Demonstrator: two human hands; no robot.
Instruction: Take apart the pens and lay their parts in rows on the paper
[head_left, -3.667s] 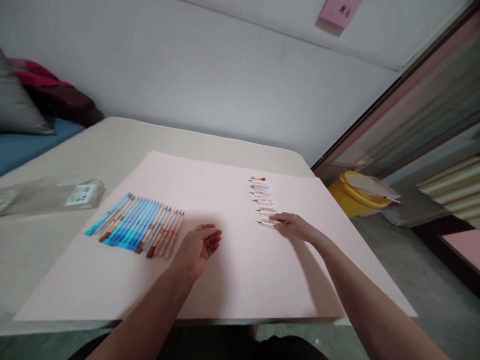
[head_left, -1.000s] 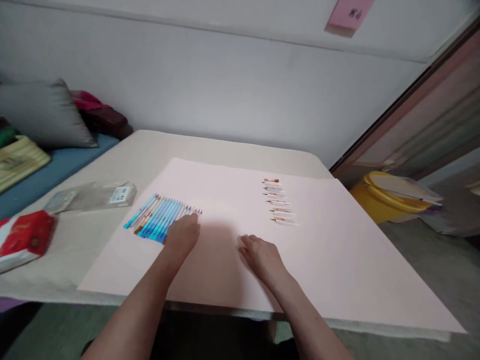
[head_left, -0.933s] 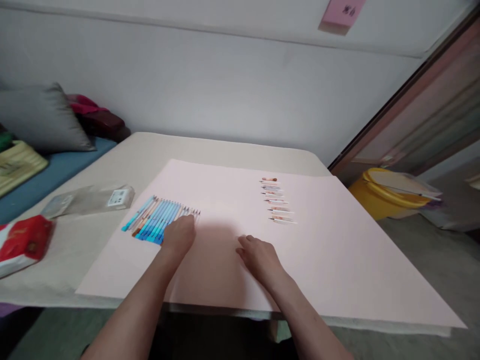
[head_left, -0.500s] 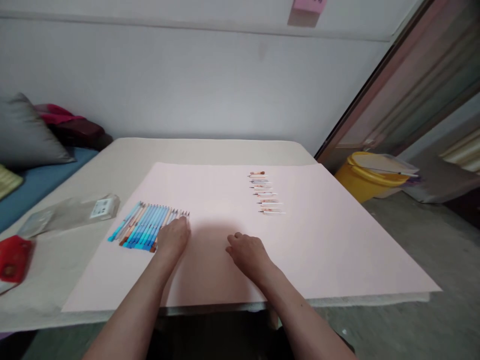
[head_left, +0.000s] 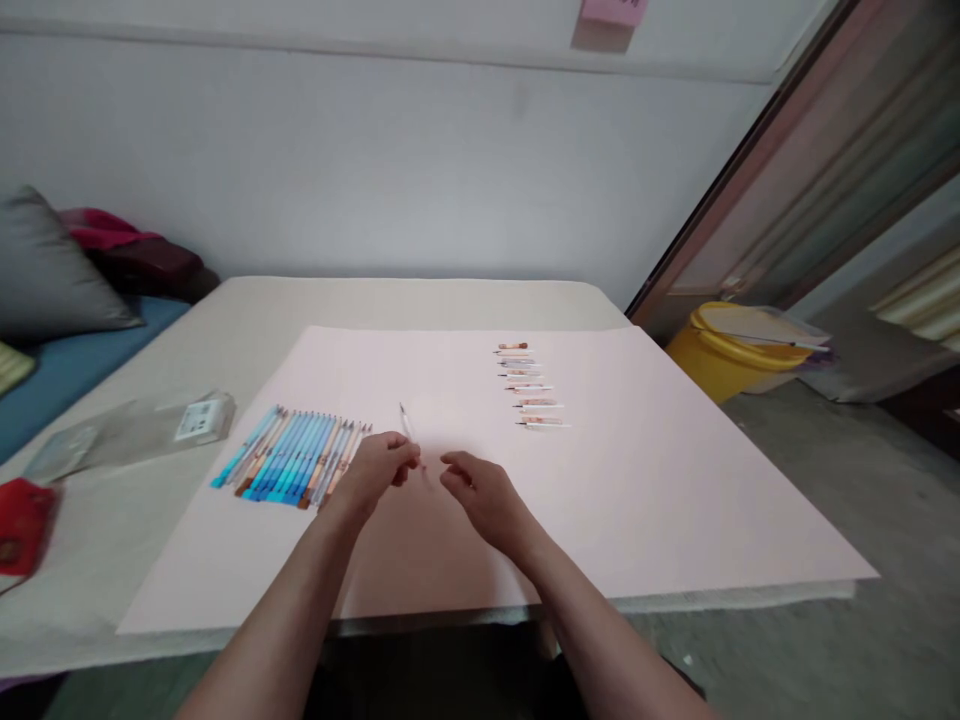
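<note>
Here, the left hand (head_left: 382, 464) pinches a slim pale pen (head_left: 406, 421) over the pink sheet (head_left: 637, 500), left of its centre; the pen's dark tip and long axis point to the far edge, slightly leftward; the right hand (head_left: 484, 492) curves loosely just beside, thumb parted from fingers; a row of pens (head_left: 289, 455) lies near the left edge.

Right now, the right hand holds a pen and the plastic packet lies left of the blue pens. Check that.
Not the right hand: the head view shows the left hand holding the pen. The plastic packet does lie left of the blue pens.
</note>
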